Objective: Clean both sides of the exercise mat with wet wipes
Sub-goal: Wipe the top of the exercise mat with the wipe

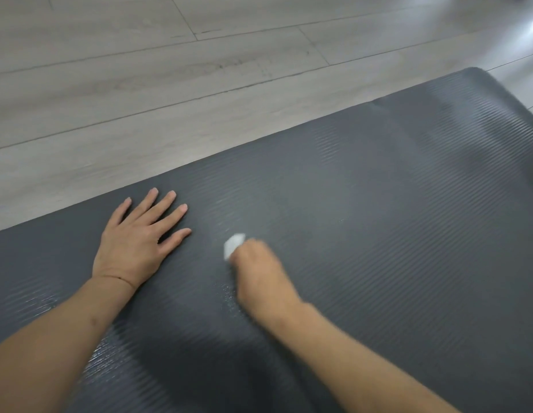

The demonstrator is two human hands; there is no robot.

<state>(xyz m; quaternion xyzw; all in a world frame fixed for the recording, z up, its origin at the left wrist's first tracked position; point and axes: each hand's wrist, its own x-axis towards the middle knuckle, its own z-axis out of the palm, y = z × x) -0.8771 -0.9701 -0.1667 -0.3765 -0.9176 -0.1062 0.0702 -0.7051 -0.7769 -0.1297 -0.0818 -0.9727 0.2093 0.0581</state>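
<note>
A dark grey ribbed exercise mat (378, 204) lies flat on the floor and fills the lower right of the view. My left hand (137, 242) rests palm down on the mat with fingers spread and straight. My right hand (259, 272), blurred by motion, holds a small bunched white wet wipe (233, 243) against the mat; only the wipe's front end shows past the fingers. Wet, shiny streaks show on the mat near my right wrist and beside my left forearm.
Light grey wood-look floor planks (169, 84) stretch beyond the mat's far edge. The mat's rounded far corner (480, 73) sits at the upper right. A bright glare patch lies on the floor at the top right.
</note>
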